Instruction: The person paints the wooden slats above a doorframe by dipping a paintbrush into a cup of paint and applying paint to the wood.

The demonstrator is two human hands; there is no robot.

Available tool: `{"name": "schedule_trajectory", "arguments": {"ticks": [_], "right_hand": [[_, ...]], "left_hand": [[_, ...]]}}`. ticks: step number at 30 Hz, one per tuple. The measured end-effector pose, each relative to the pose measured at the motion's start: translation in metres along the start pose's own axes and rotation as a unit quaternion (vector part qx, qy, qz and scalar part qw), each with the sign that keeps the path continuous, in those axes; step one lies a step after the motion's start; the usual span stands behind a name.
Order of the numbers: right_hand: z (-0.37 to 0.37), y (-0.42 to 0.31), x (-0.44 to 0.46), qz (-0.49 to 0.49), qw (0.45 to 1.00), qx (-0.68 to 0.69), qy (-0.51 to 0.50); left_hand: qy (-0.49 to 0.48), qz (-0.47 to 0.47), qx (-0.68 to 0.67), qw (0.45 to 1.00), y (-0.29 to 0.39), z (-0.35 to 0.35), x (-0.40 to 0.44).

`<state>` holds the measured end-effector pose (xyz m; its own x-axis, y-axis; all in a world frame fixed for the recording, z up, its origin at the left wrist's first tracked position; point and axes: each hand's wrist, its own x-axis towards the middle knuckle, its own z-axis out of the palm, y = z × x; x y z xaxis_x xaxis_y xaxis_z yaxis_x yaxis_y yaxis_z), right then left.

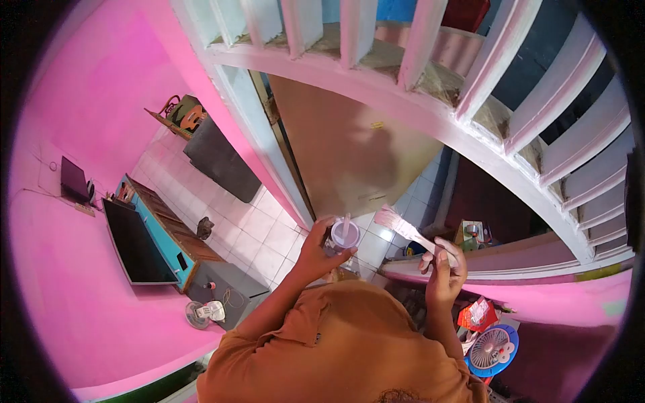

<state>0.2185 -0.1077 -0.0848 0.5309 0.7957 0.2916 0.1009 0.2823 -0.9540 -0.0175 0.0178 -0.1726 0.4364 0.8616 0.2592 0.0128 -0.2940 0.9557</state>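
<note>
My left hand [317,252] is wrapped round a small clear plastic cup [336,235] in front of my chest. A pale, whitish stick [347,227] stands in the cup, over what looks like light paint. On the other side, my right hand [442,270] grips the handle of a paintbrush [407,228]. The brush's bristles are coated pale pink and point up to the left, apart from the cup. Above both hands curves a whitish-pink frame [376,86] with upright slats [497,57].
A brown door [342,148] stands ahead beside a white frame. At left are a television [138,242], a turquoise cabinet [161,238] and a white fan [205,313]. Lower right, a blue fan [494,350] stands near a red item [478,314].
</note>
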Motion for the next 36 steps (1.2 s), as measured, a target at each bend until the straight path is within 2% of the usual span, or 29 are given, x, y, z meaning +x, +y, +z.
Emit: {"name": "schedule_trajectory", "arguments": {"ticks": [3, 5, 7, 13, 21, 23, 26, 36], "right_hand": [[0.004, -0.007, -0.001, 0.012, 1.0, 0.006, 0.012], [0.001, -0.005, -0.002, 0.032, 0.999, 0.005, 0.029], [0.002, -0.009, -0.004, 0.04, 0.998, 0.045, 0.008], [-0.001, -0.017, -0.011, 0.112, 0.993, 0.042, -0.016], [-0.007, -0.03, -0.016, 0.098, 0.993, 0.053, 0.026], [-0.012, -0.029, -0.021, 0.148, 0.986, 0.073, 0.02], [-0.016, -0.028, -0.018, 0.08, 0.994, 0.06, 0.032], [-0.027, -0.035, -0.033, 0.098, 0.987, 0.081, 0.099]], "left_hand": [[-0.012, -0.027, 0.0, 1.0, 0.005, -0.001, 0.001], [-0.016, -0.005, -0.029, 0.999, 0.005, 0.003, 0.002], [-0.018, -0.002, -0.02, 1.0, 0.006, 0.003, 0.003], [-0.013, -0.051, -0.068, 0.996, 0.005, 0.01, 0.003], [-0.065, -0.064, -0.073, 0.993, 0.013, 0.02, 0.017], [-0.076, -0.08, -0.073, 0.991, 0.012, 0.024, 0.019], [-0.091, -0.062, -0.092, 0.99, 0.006, 0.032, 0.026], [-0.147, -0.064, -0.126, 0.979, -0.003, 0.046, 0.035]]}}
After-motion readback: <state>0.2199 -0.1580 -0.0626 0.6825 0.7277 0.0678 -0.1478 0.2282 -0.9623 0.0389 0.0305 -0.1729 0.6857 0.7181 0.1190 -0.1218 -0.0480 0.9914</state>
